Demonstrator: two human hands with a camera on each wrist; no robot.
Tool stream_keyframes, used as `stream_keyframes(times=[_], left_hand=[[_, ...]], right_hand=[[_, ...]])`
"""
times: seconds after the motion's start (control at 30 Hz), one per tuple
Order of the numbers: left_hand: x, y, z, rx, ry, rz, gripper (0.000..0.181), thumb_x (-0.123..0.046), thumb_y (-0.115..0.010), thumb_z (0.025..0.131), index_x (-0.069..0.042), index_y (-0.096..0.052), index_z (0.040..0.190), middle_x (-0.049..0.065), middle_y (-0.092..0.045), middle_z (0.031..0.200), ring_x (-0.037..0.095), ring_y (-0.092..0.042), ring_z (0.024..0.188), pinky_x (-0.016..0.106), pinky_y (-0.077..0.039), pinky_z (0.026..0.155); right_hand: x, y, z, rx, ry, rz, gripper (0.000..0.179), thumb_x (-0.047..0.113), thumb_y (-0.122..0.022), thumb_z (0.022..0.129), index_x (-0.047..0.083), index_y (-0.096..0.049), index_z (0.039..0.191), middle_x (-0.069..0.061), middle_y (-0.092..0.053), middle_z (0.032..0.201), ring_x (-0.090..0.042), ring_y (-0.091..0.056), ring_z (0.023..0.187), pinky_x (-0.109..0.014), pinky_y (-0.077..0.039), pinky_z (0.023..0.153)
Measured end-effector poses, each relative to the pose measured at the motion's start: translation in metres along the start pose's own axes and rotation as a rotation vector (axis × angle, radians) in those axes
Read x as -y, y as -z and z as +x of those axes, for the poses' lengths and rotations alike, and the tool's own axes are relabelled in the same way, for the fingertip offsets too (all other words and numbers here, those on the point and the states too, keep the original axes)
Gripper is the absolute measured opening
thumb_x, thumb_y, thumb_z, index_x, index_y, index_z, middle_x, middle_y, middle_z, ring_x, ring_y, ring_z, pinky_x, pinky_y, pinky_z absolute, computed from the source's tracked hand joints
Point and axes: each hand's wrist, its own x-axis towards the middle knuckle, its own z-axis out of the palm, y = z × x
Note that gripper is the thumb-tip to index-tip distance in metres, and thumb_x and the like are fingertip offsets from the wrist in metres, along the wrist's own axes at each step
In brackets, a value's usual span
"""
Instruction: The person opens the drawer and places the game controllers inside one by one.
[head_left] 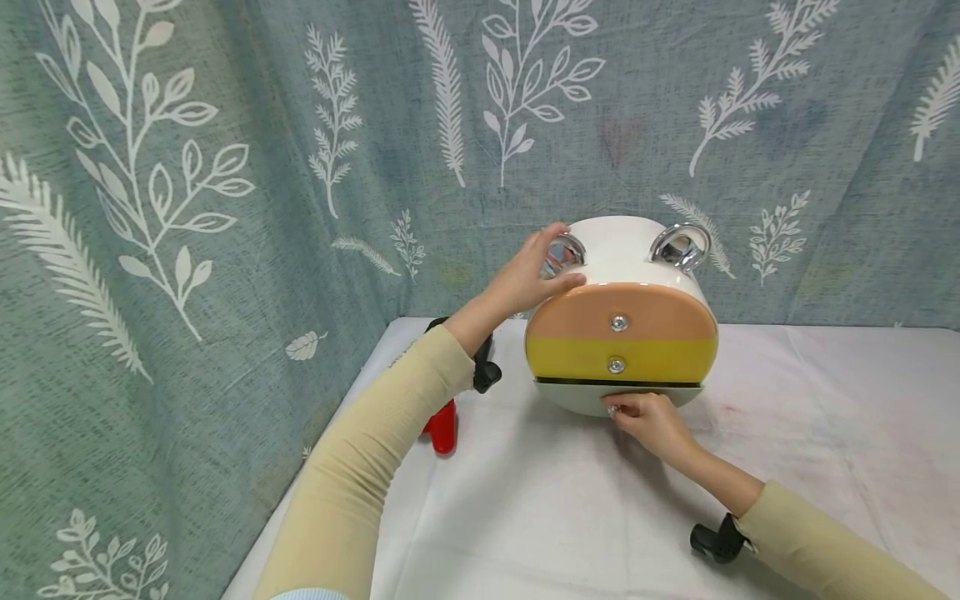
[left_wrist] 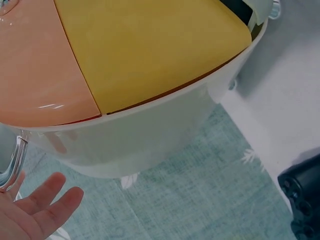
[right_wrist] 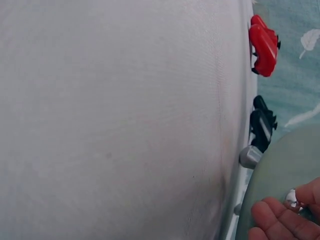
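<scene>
A small rounded cabinet (head_left: 622,250) with a white body stands on the table. Its front has an orange drawer (head_left: 570,312), a yellow drawer (head_left: 562,357) and a pale green bottom drawer (head_left: 570,397). A dark gap shows above the green drawer, which juts forward slightly. My right hand (head_left: 648,421) pinches the small shiny knob (right_wrist: 292,198) of that drawer between thumb and fingers. At the cabinet's upper left, my left hand (head_left: 525,271) spans the chrome ring (head_left: 573,247), thumb by the top front edge. Its fingers (left_wrist: 57,210) look spread and fairly straight in the left wrist view.
A second chrome ring (head_left: 682,243) tops the cabinet's right side. Left of it, a red plastic object (head_left: 443,429) lies near the table's left edge. A black object (left_wrist: 305,200) is at that edge too. White cloth (head_left: 517,517) covers the table; a leaf-patterned curtain (head_left: 262,167) hangs behind and left.
</scene>
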Motion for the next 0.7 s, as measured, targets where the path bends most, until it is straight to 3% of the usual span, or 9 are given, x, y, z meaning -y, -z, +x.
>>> stream_keyframes(times=[0.43,0.7], left_hand=[[-0.0010,-0.0009,0.0005,-0.004,-0.021,-0.005,0.075,-0.061,-0.047,0.068,-0.035,-0.011,0.129,0.000,-0.018,0.133,0.014,-0.042,0.098,0.036,-0.040,0.072],[-0.0001,-0.0011,0.0006,0.001,-0.014,-0.016,0.075,-0.060,-0.047,0.068,-0.035,-0.010,0.129,0.000,-0.017,0.134,0.016,-0.042,0.099,0.037,-0.039,0.073]], right_hand=[[-0.0041,0.0030,0.0057,-0.011,0.029,0.018,0.017,0.006,-0.057,0.075,0.008,-0.066,0.089,-0.004,-0.063,0.073,-0.003,-0.043,0.052,-0.019,-0.038,0.048],[-0.0071,0.0040,0.0089,0.009,0.044,0.027,0.016,0.008,-0.057,0.076,0.008,-0.066,0.089,-0.003,-0.064,0.080,-0.004,-0.052,0.061,-0.020,-0.043,0.054]])
